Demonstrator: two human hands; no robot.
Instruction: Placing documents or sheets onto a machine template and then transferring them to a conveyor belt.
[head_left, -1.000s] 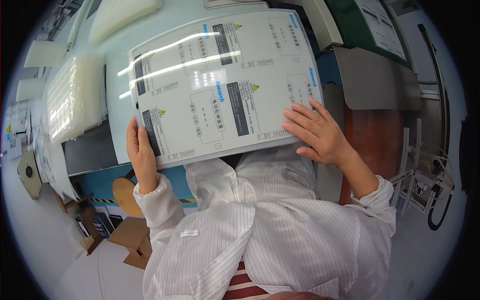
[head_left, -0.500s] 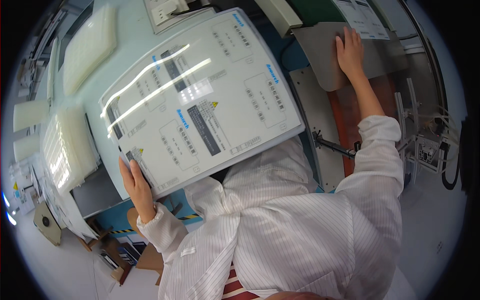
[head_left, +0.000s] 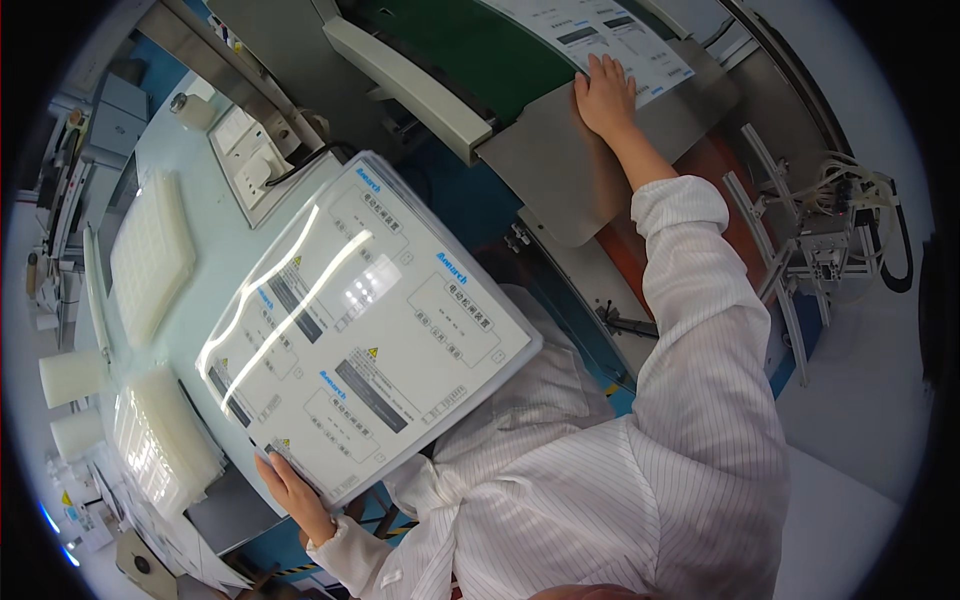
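Note:
A thick stack of glossy white printed sheets (head_left: 330, 330) lies over the near edge of the pale table, jutting out above my lap. My left hand (head_left: 294, 494) rests against the stack's lower left edge, its fingers straight along the side. At the upper right, my right hand (head_left: 607, 100) lies flat, fingers stretched, at the near end of a printed sheet (head_left: 640, 62). That sheet extends from a green conveyor belt (head_left: 455, 50) onto a grey metal plate (head_left: 560, 170). What lies under my right palm is hidden.
Translucent stacks of plastic sheets (head_left: 150, 260) lie on the table (head_left: 215, 270) at left. A socket panel (head_left: 250, 165) with a black cable sits behind the printed stack. A pale machine rail (head_left: 400, 90) borders the belt; a metal frame with tubing (head_left: 820, 250) stands at right.
My view has swung right, so more of the belt shows. My right hand has moved from the bare plate to the printed sheet's end. My left hand stays at the stack's edge.

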